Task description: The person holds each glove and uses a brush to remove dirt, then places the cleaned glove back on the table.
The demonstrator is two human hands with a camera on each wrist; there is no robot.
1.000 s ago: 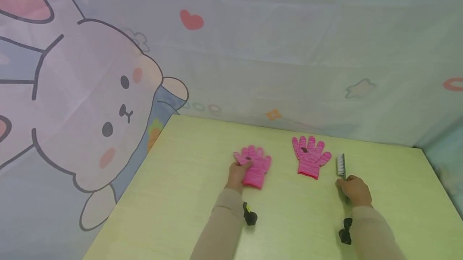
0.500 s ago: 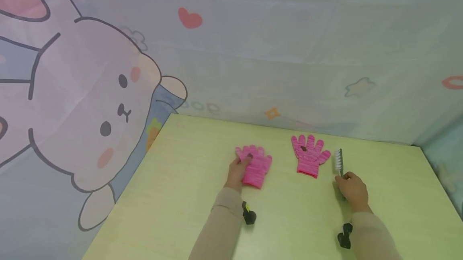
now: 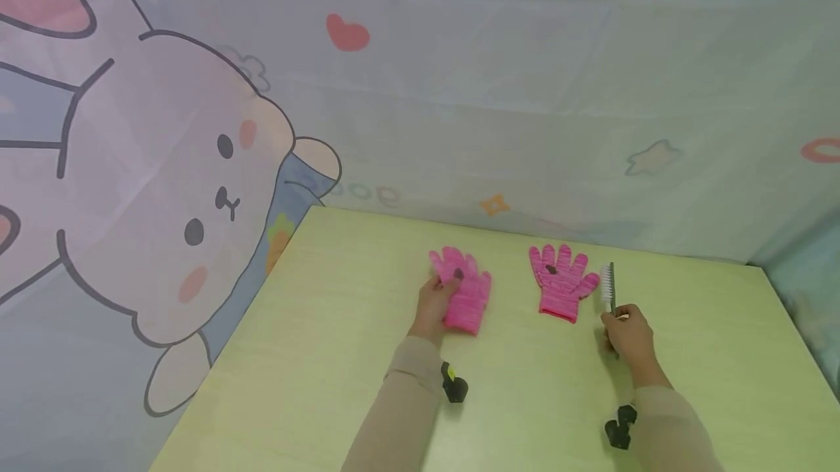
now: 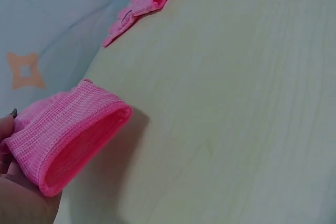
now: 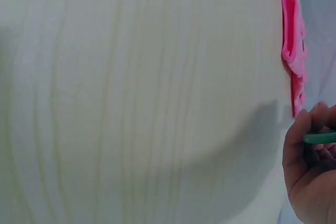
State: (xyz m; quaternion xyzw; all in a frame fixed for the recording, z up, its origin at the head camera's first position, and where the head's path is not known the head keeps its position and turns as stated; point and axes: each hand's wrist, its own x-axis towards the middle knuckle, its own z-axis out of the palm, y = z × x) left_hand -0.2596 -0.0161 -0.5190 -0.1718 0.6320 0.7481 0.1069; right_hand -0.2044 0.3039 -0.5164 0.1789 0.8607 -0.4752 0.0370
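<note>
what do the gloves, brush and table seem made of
Held glove, other glove: matte knit fabric; ribbed rows show on the held one. Brush: probably smooth plastic, by its green handle end; white bristles too small to tell. Table: low-sheen wood or wood-look laminate, given the streaky grain.

I note pale table (image 3: 295, 355); printed backdrop (image 3: 485, 93) behind table; rabbit print (image 3: 157, 187) left of table; orange star (image 3: 494, 205) just above its far edge.

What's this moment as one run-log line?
left hand: holding pink glove | right hand: gripping brush | second pink glove: on table, between held glove and brush
</note>
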